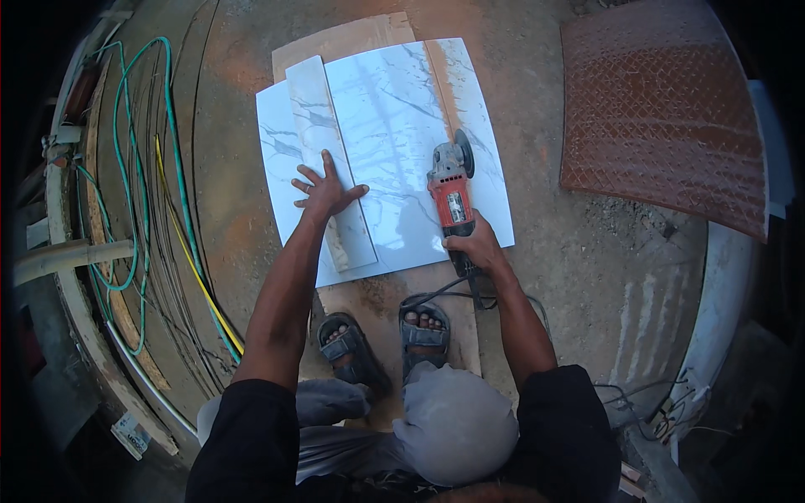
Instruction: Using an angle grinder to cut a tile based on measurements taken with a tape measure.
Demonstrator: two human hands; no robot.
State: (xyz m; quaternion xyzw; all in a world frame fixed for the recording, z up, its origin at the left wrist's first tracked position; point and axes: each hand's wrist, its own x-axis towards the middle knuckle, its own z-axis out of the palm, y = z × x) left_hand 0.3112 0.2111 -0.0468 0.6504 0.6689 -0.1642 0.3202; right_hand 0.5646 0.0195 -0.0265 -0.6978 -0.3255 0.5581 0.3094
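Observation:
A large white tile point(381, 113) with grey marble veins lies flat before me. On its left part rests a narrow tile strip point(312, 109), slightly askew. My left hand point(328, 189) presses on the strip with its fingers spread. My right hand point(476, 244) is wrapped round the rear of a red and grey angle grinder point(451, 191). The grinder's disc point(464, 152) stands on edge over the right part of the tile. From the disc a brownish dusty line point(442, 80) runs to the tile's far edge. Whether the disc touches the tile, I cannot tell.
A brown board point(352, 38) sticks out beneath the tile. The grinder's black cord point(436, 293) curls by my sandalled feet point(426, 331). Green hose point(170, 101), a yellow hose point(180, 230) and rods lie at left. A brown textured sheet point(662, 117) lies at far right.

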